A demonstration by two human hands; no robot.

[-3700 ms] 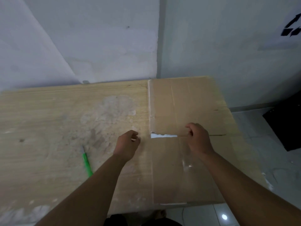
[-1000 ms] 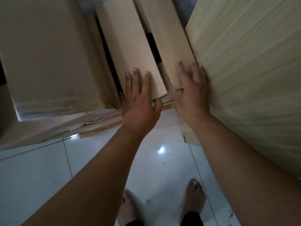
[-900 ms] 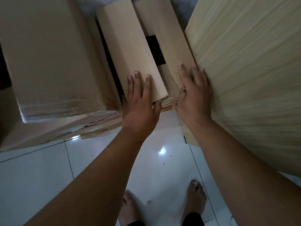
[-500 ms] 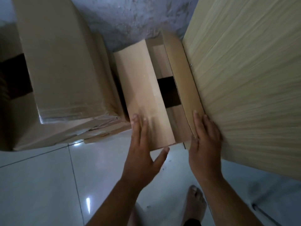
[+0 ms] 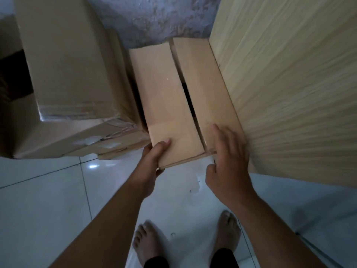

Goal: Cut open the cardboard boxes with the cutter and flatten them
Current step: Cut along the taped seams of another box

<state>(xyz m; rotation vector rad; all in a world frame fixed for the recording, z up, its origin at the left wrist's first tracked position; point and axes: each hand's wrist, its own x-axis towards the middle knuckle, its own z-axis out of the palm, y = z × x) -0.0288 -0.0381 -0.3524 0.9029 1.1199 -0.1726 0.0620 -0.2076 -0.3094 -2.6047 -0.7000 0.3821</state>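
The narrow light-brown cardboard box (image 5: 166, 105) stands on the floor, squeezed between a big taped brown cardboard box (image 5: 67, 64) on its left and the pale wood-grain side panel (image 5: 289, 93) on its right, with its far end at the rough grey wall (image 5: 154, 20). Its two top flaps lie almost closed, with a dark slit between them. The left hand (image 5: 152, 159) grips the near left corner, thumb on top of the flap and fingers curled under the edge, probably to pull the box out. The right hand (image 5: 228, 163) lies on the right flap with straight, relaxed fingers and closes around nothing; it seems to steady the box. Both sides are tight, so the only free way is toward the person, over the glossy white tile floor (image 5: 58, 200), where the bare feet (image 5: 148, 242) stand. No cutter is in view.
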